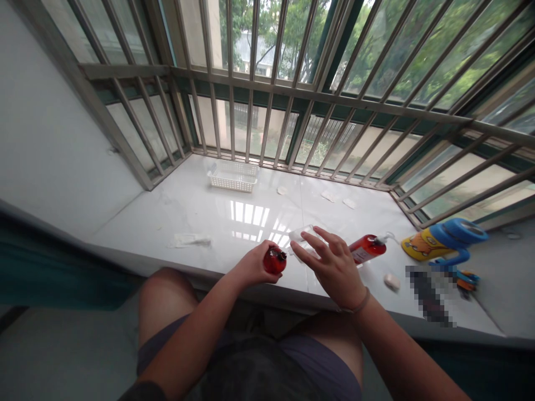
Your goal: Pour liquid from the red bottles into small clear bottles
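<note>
Close to the front edge of the white ledge, my left hand (253, 266) is wrapped round a small red bottle (273, 262). Its dark top faces up and to the right. My right hand (336, 264) is to the right of it, fingers spread and reaching over the ledge. Just beyond those fingertips is a clear plastic piece (301, 233), partly hidden; whether the hand touches it I cannot tell. A second red bottle (368, 249), with a white label and a clear pump top, is beside my right hand, which covers its lower end.
A white perforated basket (233, 181) stands near the barred window. A crumpled wrapper (190, 240) lies to the left. On the right are a small pale lump (392, 282), a blue-and-yellow flask (443, 239) and a blurred-out dark object (430, 295). White scraps (328, 196) lie farther back.
</note>
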`<state>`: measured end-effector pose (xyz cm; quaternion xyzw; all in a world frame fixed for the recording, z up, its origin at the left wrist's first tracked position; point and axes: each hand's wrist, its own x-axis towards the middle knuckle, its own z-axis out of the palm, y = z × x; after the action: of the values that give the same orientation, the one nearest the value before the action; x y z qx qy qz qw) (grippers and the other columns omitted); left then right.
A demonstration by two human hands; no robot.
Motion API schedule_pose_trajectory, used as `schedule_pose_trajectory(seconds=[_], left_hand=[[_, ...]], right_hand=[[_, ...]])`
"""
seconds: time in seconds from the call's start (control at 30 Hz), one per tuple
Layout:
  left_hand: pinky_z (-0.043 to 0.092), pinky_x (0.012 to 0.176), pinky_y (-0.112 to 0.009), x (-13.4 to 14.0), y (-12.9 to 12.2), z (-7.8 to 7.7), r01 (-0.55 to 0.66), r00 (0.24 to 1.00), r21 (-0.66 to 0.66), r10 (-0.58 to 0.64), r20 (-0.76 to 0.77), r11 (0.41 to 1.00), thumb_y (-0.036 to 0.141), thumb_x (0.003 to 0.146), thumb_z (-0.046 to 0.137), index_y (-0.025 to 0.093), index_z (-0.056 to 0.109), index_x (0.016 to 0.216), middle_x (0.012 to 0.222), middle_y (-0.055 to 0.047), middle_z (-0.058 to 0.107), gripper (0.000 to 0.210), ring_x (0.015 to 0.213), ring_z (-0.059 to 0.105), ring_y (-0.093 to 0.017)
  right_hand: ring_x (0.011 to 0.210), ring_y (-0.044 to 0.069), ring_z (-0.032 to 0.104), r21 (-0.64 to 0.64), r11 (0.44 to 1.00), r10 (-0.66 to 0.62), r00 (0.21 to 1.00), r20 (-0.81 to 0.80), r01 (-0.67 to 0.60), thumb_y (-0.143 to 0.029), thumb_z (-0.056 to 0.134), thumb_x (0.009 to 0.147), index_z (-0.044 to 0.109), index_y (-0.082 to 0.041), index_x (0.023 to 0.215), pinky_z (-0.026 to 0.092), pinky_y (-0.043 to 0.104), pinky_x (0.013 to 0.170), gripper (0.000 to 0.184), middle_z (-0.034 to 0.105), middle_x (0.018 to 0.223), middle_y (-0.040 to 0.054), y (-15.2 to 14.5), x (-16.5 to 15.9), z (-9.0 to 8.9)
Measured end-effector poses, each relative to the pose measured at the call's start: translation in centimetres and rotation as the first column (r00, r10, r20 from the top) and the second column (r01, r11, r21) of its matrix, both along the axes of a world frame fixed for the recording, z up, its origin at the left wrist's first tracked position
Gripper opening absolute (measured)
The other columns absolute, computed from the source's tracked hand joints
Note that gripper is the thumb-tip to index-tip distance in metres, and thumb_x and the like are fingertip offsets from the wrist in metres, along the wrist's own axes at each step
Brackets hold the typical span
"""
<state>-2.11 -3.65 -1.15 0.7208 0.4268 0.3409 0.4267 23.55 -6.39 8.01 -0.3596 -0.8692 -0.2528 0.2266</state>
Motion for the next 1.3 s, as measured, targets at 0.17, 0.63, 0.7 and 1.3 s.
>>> schedule_pose_trajectory(seconds=[0.17,0.63,0.7,1.3], left_hand=[[0.056,0.101,-0.039,0.0,0.0,0.1,0.013,1.000,0.003,-0.013,0.017,1.000,0.025,0.064,0.093,0.028,0.058,0.129,0.125,-0.003,0.071,0.074,0.111,0.069,-0.026],[0.056,0.102,-0.039,-0.1,0.0,0.1,0.007,1.000,-0.003,-0.006,0.026,1.000,0.026,0.064,0.094,0.027,0.058,0.128,0.125,-0.003,0.071,0.074,0.111,0.070,-0.026],[0.056,0.101,-0.039,-0.1,0.0,0.1,0.010,0.999,-0.003,-0.010,0.030,1.000,0.026,0.065,0.094,0.027,0.057,0.128,0.125,-0.003,0.071,0.074,0.111,0.070,-0.026],[0.057,0.101,-0.040,-0.2,-0.2,0.2,0.001,1.000,0.002,-0.001,0.031,1.000,0.026,0.065,0.094,0.028,0.058,0.128,0.125,-0.004,0.071,0.072,0.112,0.070,-0.027]], right_hand=[[0.147,0.034,0.051,0.004,1.000,0.003,1.000,0.013,-0.003,-0.006,0.070,0.096,0.063,-0.038,0.146,0.048,0.052,0.115,0.059,0.066,0.149,0.0038,0.1,-0.1,0.1],[0.148,0.033,0.051,0.021,0.999,0.034,0.998,0.056,-0.035,-0.006,0.070,0.096,0.064,-0.038,0.146,0.046,0.054,0.119,0.059,0.066,0.151,0.0017,0.0,-0.3,1.2],[0.148,0.033,0.052,0.032,0.999,0.039,0.998,0.054,-0.040,-0.006,0.070,0.097,0.064,-0.037,0.145,0.046,0.054,0.118,0.058,0.067,0.151,0.0016,0.0,-0.4,1.4],[0.148,0.030,0.052,0.051,0.997,0.052,0.996,0.077,-0.056,-0.010,0.072,0.096,0.063,-0.041,0.146,0.045,0.052,0.121,0.059,0.068,0.149,-0.0006,0.3,-0.4,1.9]])
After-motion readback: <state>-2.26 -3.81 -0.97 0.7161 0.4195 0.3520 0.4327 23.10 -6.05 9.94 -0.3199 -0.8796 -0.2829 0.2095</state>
